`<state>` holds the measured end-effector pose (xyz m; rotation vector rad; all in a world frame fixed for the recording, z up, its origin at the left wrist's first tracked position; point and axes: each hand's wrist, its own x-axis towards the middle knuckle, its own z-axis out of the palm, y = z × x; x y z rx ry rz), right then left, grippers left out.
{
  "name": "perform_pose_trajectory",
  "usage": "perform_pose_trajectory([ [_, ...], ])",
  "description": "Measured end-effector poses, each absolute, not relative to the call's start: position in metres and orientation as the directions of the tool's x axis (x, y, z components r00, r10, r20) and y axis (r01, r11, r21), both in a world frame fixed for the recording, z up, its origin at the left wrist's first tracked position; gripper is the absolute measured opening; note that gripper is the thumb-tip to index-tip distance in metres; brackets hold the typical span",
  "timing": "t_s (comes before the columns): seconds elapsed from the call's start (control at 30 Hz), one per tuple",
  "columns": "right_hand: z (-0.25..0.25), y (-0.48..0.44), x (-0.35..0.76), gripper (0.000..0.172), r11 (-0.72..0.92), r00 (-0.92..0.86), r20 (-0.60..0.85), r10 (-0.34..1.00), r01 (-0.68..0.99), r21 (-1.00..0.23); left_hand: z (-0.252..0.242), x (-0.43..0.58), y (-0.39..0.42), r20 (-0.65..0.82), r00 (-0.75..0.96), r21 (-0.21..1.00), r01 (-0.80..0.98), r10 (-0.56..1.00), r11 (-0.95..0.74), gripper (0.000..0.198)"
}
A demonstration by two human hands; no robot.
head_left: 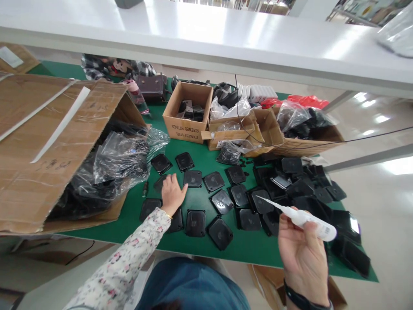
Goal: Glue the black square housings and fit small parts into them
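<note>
My left hand [172,194], in a floral sleeve, reaches palm down over the green table with its fingers apart. Its fingertips lie beside or on the edge of a dark square cover [158,184]; whether they touch it I cannot tell. Close to the thumb sits another black square cover [192,178]. Several more black covers, such as this one [195,223], are spread in loose rows. At the right, my right hand [301,245] is closed around a white squeeze bottle [318,226]. The bottle's thin nozzle points left, above the covers.
A large cardboard box [48,146] with plastic bags lies at left. An open carton [183,129] and further boxes [306,146] line the back. Black parts [300,189] are heaped at right. A white shelf [206,38] crosses above, and a thin cable [237,99] hangs down.
</note>
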<state>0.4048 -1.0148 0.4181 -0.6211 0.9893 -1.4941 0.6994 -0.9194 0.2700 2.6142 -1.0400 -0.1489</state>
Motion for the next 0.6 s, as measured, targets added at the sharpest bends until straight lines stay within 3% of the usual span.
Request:
perform_pose_trajectory([
  [0.2,0.419,-1.01,0.384,0.018,0.045,-0.234,-0.196,-0.952,0.526,-0.849,0.246,0.655,-0.987,-0.037,0.763,0.354,-0.594,-0.645,-0.723,0.085],
  [0.37,0.411,-1.013,0.37,0.017,0.059,-0.231,-0.201,-0.952,0.507,-0.86,0.245,0.667,-0.981,-0.04,0.694,0.369,-0.659,-0.719,-0.656,0.091],
  [0.5,0.395,-1.015,0.376,0.02,0.158,-0.172,-0.299,-0.939,0.557,-0.815,0.266,0.679,-0.968,-0.018,0.647,0.384,-0.699,-0.762,-0.603,0.094],
  [0.6,0.389,-1.014,0.396,0.022,0.282,-0.081,-0.411,-0.908,0.606,-0.744,0.304,0.675,-0.957,0.078,0.524,0.437,-0.783,-0.848,-0.443,0.09],
])
